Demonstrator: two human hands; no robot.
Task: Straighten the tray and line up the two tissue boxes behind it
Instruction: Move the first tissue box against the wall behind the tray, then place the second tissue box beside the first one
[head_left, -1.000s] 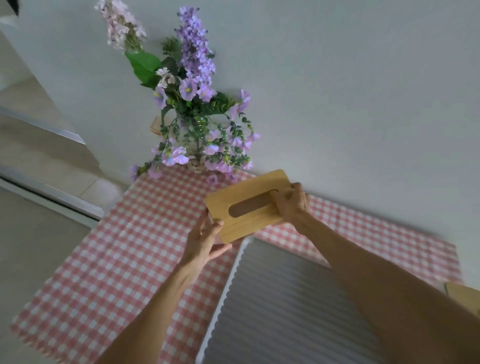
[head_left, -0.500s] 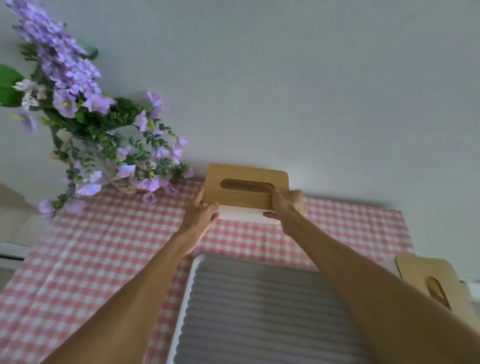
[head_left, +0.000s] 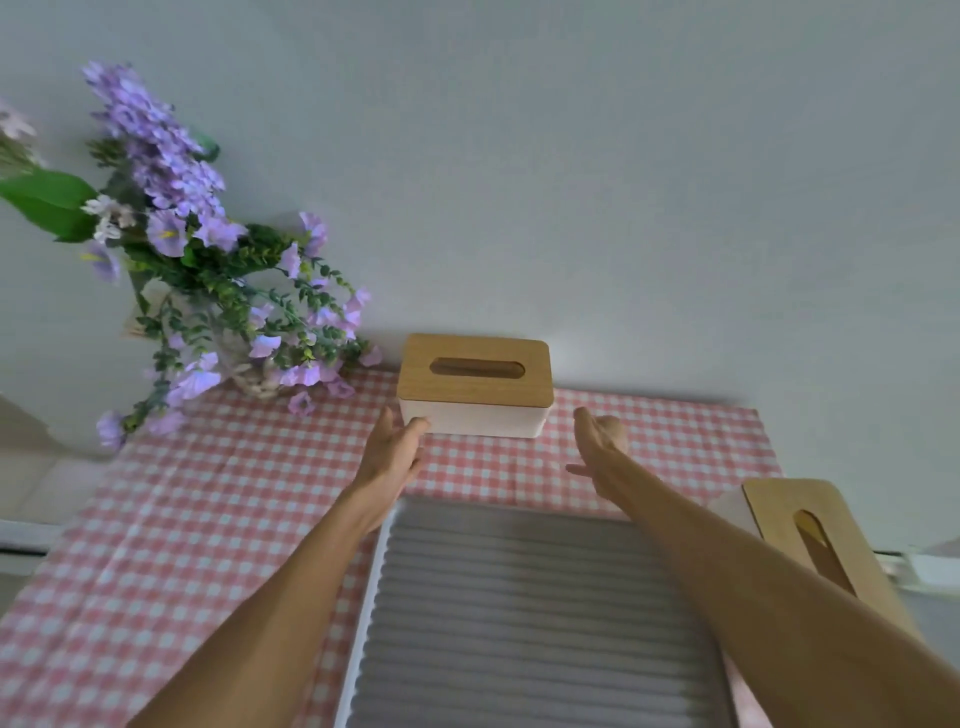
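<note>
A white tissue box with a wooden slotted lid (head_left: 475, 387) stands against the wall, square to it, behind the grey ribbed tray (head_left: 524, 613). My left hand (head_left: 392, 449) is open, fingertips touching the box's front left corner. My right hand (head_left: 597, 447) hovers open just right of the box, a small gap apart from it. A second tissue box (head_left: 815, 540) with the same wooden lid sits at the right, turned at an angle, partly hidden behind my right forearm. The tray's white rim (head_left: 371, 587) runs under both forearms.
A vase of purple flowers (head_left: 208, 291) stands at the back left, close to the first box. A pink checked cloth (head_left: 171, 525) covers the table. The white wall (head_left: 571, 182) rises right behind the boxes.
The box was set down against the wall and both hands let go of it. My right hand drew away to the right. The view swung and the second box came more into sight.
</note>
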